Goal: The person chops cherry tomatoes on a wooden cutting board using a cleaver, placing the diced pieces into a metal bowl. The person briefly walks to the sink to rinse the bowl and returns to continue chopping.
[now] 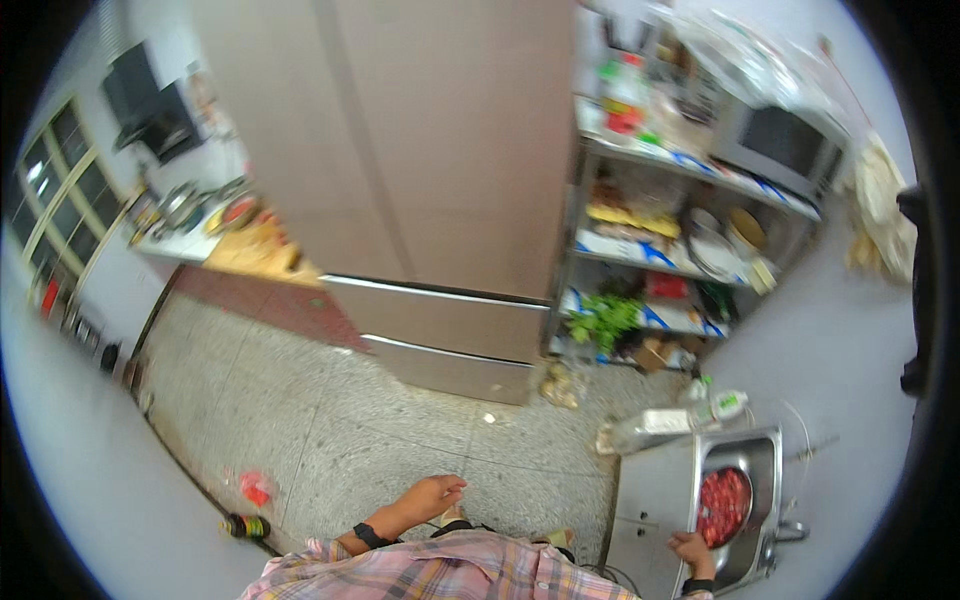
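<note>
My left hand (433, 498), with a dark watch on the wrist, hangs over the speckled floor in front of me, fingers apart and nothing in them. Down on the right, my right hand (691, 549) is at the near left rim of a stainless steel sink (775, 480), close to a round metal bowl (747, 487). In that bowl, set inside the sink, lie pieces of red raw meat (723, 504). Whether my right fingers grip the rim or only rest there cannot be told. A faucet (790, 531) stands at the sink's right side.
A tall refrigerator (450, 150) stands ahead. To its right is a metal shelf rack (645, 259) with a microwave (784, 142) and leafy greens (606, 321). At left are a counter with a cutting board (251, 253), a dark bottle (247, 526) and a red plastic bag (256, 487) on the floor.
</note>
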### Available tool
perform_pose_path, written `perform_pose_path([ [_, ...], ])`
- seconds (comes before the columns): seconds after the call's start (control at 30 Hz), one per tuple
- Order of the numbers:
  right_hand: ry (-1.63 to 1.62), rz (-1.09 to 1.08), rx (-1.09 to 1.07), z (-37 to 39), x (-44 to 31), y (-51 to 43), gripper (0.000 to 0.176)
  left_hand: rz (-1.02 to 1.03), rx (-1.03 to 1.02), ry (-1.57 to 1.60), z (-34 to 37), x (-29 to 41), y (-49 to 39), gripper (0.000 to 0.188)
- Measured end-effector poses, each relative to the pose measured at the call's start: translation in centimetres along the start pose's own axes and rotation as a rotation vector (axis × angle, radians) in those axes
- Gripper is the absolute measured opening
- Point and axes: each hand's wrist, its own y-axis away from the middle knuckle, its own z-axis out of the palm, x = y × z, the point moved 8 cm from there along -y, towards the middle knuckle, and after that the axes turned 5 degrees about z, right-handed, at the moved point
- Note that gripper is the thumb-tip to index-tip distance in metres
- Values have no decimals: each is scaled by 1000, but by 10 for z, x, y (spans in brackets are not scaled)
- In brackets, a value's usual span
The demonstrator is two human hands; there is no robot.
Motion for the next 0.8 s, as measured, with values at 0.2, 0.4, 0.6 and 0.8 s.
perform_pose_path([
  [0.2, 299, -407, -124, 83, -340, 21, 60, -152, 425, -72, -152, -84, 151, 16],
  [0.4, 485, -842, -290, 167, -608, 83, 60, -388, 789, -76, -241, -150, 303, 21],
  [0.6, 845, -1065, -382, 237, -758, 69, 59, -373, 959, 81, -318, -188, 325, 23],
  [0.8, 769, -1175, -381, 305, -945, 75, 57, -350, 907, 20, -449, -220, 276, 26],
])
